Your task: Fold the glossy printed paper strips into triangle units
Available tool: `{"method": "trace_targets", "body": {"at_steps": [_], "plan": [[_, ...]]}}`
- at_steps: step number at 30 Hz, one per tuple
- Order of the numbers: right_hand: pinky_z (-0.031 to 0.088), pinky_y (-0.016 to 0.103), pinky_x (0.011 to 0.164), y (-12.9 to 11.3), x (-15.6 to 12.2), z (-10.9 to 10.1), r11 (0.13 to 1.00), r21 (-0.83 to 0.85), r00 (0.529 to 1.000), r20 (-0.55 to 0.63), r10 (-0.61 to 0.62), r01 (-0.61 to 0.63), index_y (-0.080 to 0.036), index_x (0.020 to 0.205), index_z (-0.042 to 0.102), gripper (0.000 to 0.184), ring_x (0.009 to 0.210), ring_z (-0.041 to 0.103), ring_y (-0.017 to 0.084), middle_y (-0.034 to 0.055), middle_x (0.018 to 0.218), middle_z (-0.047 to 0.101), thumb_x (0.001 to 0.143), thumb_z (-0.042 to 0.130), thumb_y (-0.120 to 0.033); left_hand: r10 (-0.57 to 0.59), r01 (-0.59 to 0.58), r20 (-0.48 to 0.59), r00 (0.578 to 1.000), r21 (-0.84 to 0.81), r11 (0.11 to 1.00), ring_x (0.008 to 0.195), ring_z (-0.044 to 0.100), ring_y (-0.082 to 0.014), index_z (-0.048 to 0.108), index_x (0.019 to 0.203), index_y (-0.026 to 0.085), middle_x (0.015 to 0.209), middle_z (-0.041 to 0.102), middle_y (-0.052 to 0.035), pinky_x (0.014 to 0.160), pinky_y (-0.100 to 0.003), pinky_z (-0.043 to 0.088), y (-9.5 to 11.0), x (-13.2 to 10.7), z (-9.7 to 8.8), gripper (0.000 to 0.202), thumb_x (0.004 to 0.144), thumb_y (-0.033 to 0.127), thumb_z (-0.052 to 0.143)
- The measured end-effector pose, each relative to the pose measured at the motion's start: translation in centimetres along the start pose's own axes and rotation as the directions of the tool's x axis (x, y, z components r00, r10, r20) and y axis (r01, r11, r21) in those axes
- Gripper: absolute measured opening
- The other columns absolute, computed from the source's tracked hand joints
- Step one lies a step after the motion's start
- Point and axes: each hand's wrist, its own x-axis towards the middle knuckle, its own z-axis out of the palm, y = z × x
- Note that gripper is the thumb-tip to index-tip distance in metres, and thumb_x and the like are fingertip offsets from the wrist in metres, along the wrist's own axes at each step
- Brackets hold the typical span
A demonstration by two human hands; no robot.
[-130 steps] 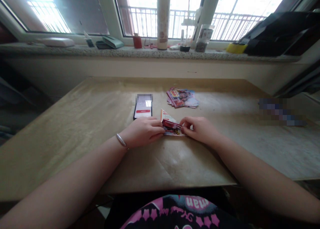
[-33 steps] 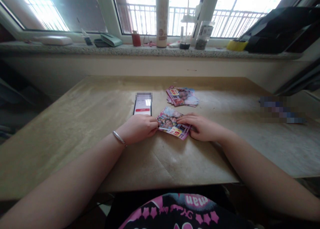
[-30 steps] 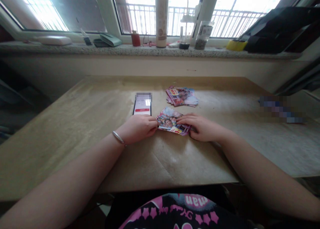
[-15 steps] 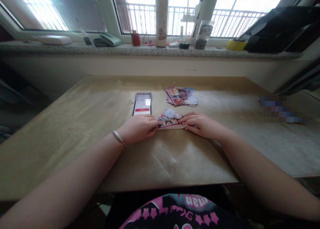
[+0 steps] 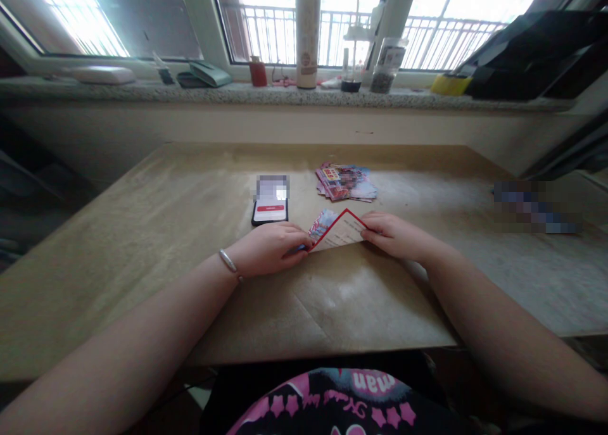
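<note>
Between my hands is a folded paper sheet (image 5: 342, 231), with a red-edged pale flap of small print facing up and a colourful printed part showing behind it at the left. My left hand (image 5: 280, 246), with a silver bracelet at the wrist, pinches its lower left corner. At the right corner, my right hand (image 5: 392, 233) grips the sheet between thumb and fingers. A phone (image 5: 270, 210) with a lit screen lies just beyond my left hand. Behind the folded sheet rests a loose stack of colourful printed papers (image 5: 344, 183).
A yellowish cover lies over the table (image 5: 190, 188). At its right side is a blurred-out bluish item (image 5: 536, 210). The stone windowsill (image 5: 266, 94) holds a red bottle (image 5: 258, 72), a tall cylinder (image 5: 308, 49), a yellow object (image 5: 450, 85) and a black bag-like item (image 5: 527, 61).
The paper's right part has been turned over, so its printed text side now shows. My right hand has shifted slightly right, and my left hand slightly right and nearer me, uncovering the phone's lower edge.
</note>
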Motion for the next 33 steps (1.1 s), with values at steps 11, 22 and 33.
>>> {"method": "trace_targets", "body": {"at_steps": [11, 22, 33], "plan": [[0.049, 0.036, 0.089, 1.3, -0.2, -0.3, 0.984, 0.168, 0.998, 0.018, 0.053, -0.055, -0.021, 0.088, 0.068, 0.027, 0.094, 0.064, 0.023, 0.0044, 0.096, 0.072, 0.080, 0.043, -0.015, 0.080, -0.077, -0.086, 0.993, 0.032, 0.996, 0.129, 0.050, -0.0209, 0.055, 0.131, 0.017, 0.135, 0.058, -0.0091, 0.108, -0.039, 0.045, -0.3, 0.4, 1.5, 0.038, 0.095, 0.014, 0.041], [0.042, 0.030, 0.066, 0.0, 1.4, 1.7, 0.968, 0.023, 0.946, -0.207, 0.249, -0.250, -0.019, 0.071, 0.055, 0.024, 0.071, 0.054, 0.018, 0.0050, 0.075, 0.063, 0.089, 0.040, -0.026, 0.154, -0.155, -0.078, 0.985, -0.012, 0.988, 0.127, 0.049, -0.0232, 0.064, 0.119, 0.020, 0.126, 0.063, -0.0061, 0.108, -0.042, 0.044, -0.4, 0.6, 1.1, 0.028, 0.095, 0.023, 0.050], [0.045, 0.036, 0.086, 0.1, 1.6, 2.6, 0.968, -0.039, 0.942, -0.241, 0.233, -0.249, -0.018, 0.095, 0.064, 0.021, 0.094, 0.059, 0.023, 0.0089, 0.095, 0.069, 0.088, 0.045, -0.024, -0.058, 0.040, -0.099, 0.993, -0.171, 0.984, 0.107, 0.064, -0.0181, 0.045, 0.131, 0.016, 0.119, 0.066, -0.0096, 0.091, -0.032, 0.052, 0.4, 0.4, 1.0, 0.038, 0.094, 0.022, 0.048]]}}
